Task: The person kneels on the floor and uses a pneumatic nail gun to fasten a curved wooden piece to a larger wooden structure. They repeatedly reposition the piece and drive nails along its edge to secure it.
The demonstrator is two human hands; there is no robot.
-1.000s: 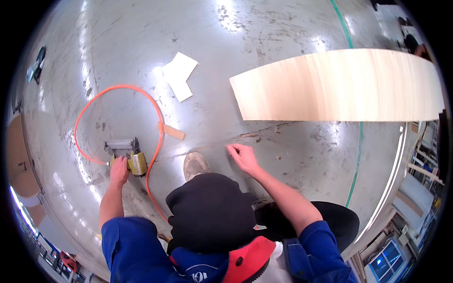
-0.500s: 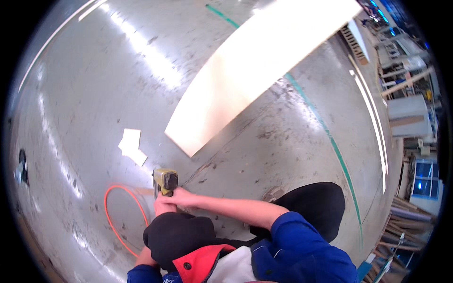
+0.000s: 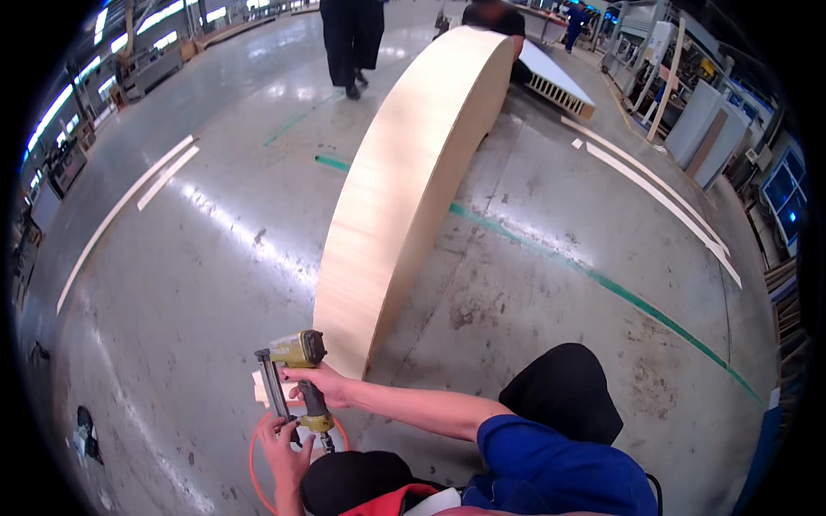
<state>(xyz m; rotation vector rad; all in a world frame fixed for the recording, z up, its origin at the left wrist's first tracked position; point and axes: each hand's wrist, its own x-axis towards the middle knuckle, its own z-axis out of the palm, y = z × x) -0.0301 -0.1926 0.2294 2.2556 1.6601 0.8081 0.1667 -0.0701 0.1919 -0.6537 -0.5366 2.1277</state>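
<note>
Step (judged): tending nail gun [image 3: 298, 349] | right hand [image 3: 327, 384] wraps handle [image 3: 312, 397] | left hand [image 3: 286, 449] at magazine [image 3: 276, 391], finger closure unclear | next likely needs steady grip

Nail gun [image 3: 301, 351]: just before the near end of the curved panel [image 3: 404, 181]
Right grip [image 3: 323, 384]: around the nail gun
Left grip [image 3: 282, 451]: left of the right grip, at the nail gun's lower end
Hose [image 3: 255, 464]: on the floor [image 3: 533, 288], partly behind the left grip
Strips [image 3: 169, 178]: on the floor, left and right of the panel
Co-worker [image 3: 509, 24]: at the panel's far end
</note>
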